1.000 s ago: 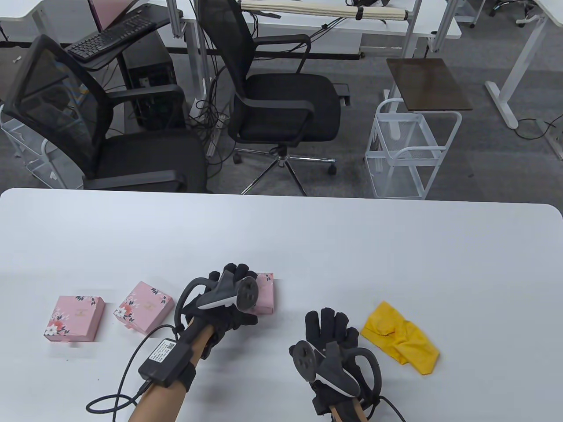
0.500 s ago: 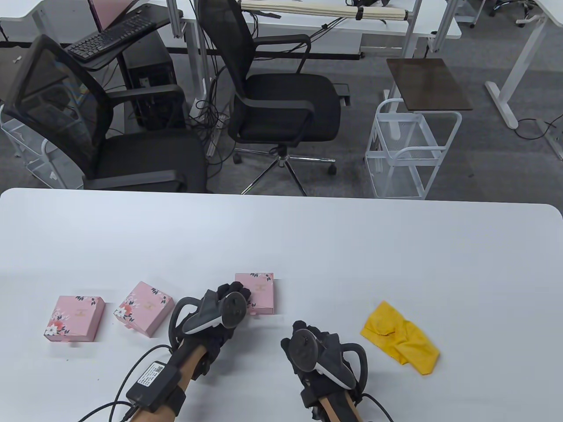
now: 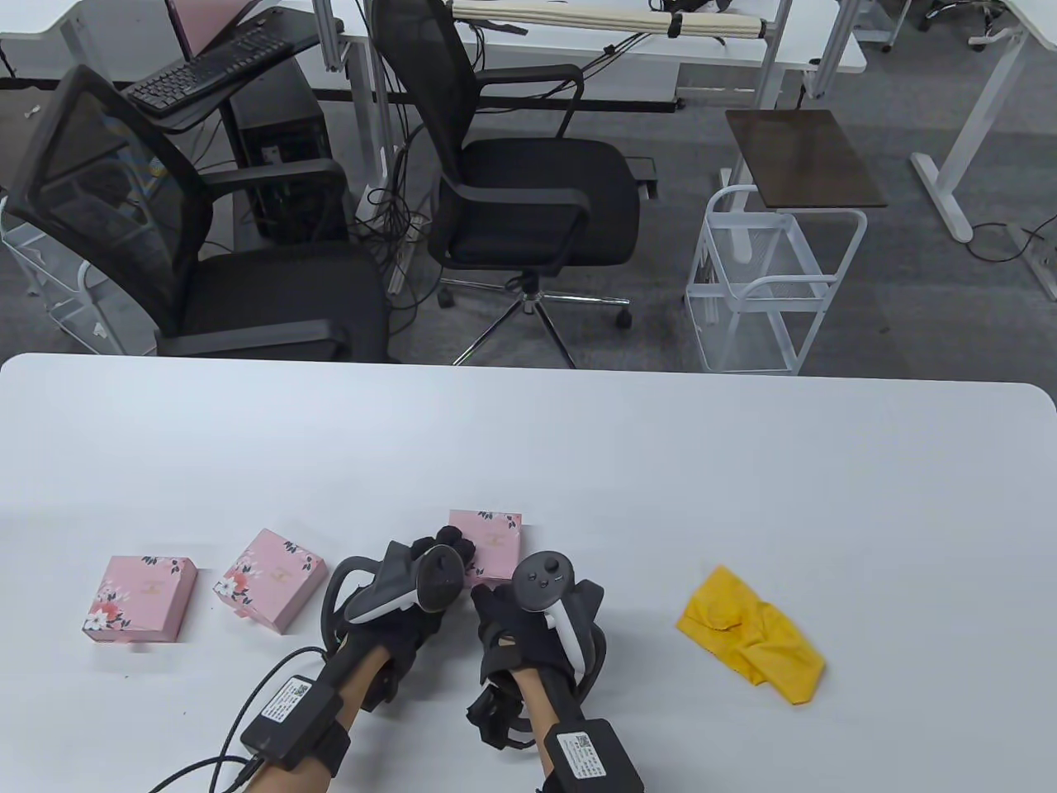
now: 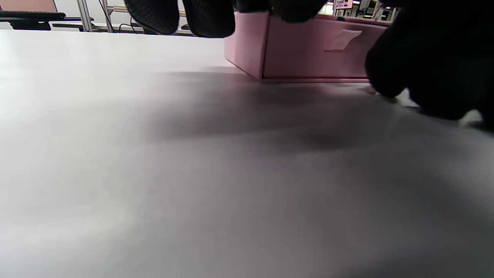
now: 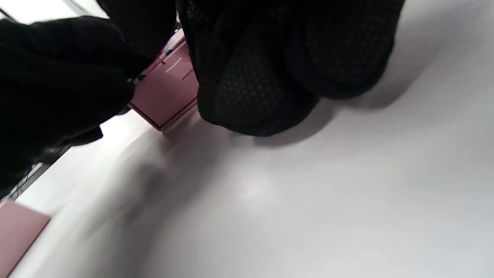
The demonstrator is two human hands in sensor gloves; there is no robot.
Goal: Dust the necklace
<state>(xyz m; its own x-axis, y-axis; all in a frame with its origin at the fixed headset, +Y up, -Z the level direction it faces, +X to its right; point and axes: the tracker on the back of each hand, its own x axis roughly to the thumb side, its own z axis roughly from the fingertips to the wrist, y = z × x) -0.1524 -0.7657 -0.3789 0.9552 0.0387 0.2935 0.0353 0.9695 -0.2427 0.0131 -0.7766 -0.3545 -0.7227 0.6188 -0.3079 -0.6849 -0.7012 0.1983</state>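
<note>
Necklace's pink floral cardboard box (image 3: pixel 494 545) lies under our left hand (image 3: pixel 413 591) fingertips; our right hand (image 3: pixel 528 619) pinches its front tab.

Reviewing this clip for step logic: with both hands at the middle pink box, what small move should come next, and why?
Probably slide the drawer out by its pull tab. The middle pink box sits closed on the table, the left hand rests on its near-left edge, the right hand is at its front, and no necklace is visible. The yellow cloth lies untouched.
</note>
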